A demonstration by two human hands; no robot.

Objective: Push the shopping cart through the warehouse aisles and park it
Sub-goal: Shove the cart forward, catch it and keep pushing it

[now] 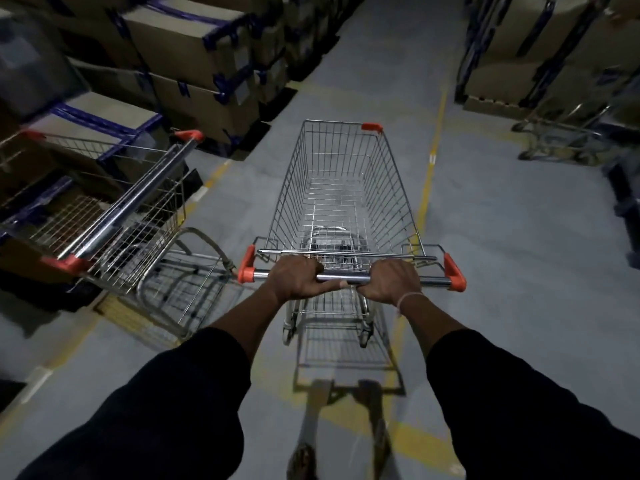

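A wire shopping cart (391, 188) with orange corner caps stands straight ahead of me on the grey floor, its basket empty. My left hand (294, 278) grips the chrome handle bar (433, 281) left of its middle. My right hand (393, 280) grips the same bar just to the right, a thin band on that wrist. Both arms wear black sleeves. The cart points down the aisle between two yellow floor lines.
A second cart (114, 216) stands close on the left, angled toward stacked cardboard boxes (187, 50) on pallets. More boxes (540, 53) and another trolley frame (561, 140) stand at the right. The open aisle floor (388, 64) runs ahead. A yellow line (429, 168) runs beside the cart.
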